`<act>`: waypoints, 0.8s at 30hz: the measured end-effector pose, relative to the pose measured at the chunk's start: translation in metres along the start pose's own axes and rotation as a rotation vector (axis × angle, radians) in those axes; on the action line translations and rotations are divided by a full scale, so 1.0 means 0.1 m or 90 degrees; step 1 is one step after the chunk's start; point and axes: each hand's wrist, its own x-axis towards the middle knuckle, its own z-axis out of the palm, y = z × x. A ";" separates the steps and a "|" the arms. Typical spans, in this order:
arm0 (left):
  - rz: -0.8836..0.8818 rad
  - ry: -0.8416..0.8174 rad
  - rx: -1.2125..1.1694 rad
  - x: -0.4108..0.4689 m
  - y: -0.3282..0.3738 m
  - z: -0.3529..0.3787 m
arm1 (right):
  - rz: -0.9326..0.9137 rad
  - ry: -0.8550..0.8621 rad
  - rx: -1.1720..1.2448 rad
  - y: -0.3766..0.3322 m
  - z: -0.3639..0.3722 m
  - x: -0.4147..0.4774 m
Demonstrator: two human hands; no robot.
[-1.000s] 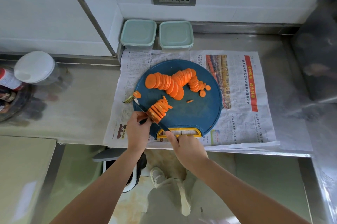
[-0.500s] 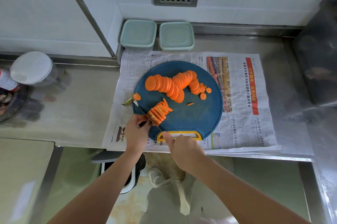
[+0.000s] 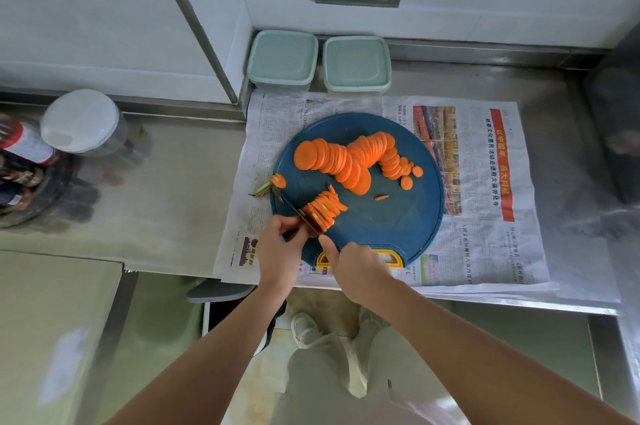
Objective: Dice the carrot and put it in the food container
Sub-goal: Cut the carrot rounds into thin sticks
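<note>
Mostly hidden in the left hand [image 3: 280, 251]: knife handle [image 3: 291, 234]. Cut off at left edge: bottles [image 3: 20, 154]. Blurred, cropped at right: dark object [image 3: 620, 133].

Head camera, looking steeply down at counter [image 3: 180, 161], close.
</note>
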 end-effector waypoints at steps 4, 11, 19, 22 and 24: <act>-0.012 -0.012 -0.020 0.02 -0.01 -0.02 | -0.014 0.008 -0.010 0.04 0.04 0.03; -0.055 -0.019 -0.079 0.06 0.00 -0.02 | 0.051 -0.014 0.089 0.07 -0.14 0.07; -0.037 -0.018 -0.023 0.06 -0.01 -0.02 | 0.023 0.065 -0.107 0.09 0.00 -0.04; -0.054 -0.025 -0.040 0.07 -0.02 -0.03 | -0.011 0.063 -0.082 0.13 0.05 -0.09; -0.072 -0.034 -0.051 0.09 -0.03 -0.04 | 0.018 0.067 0.041 0.17 0.03 -0.12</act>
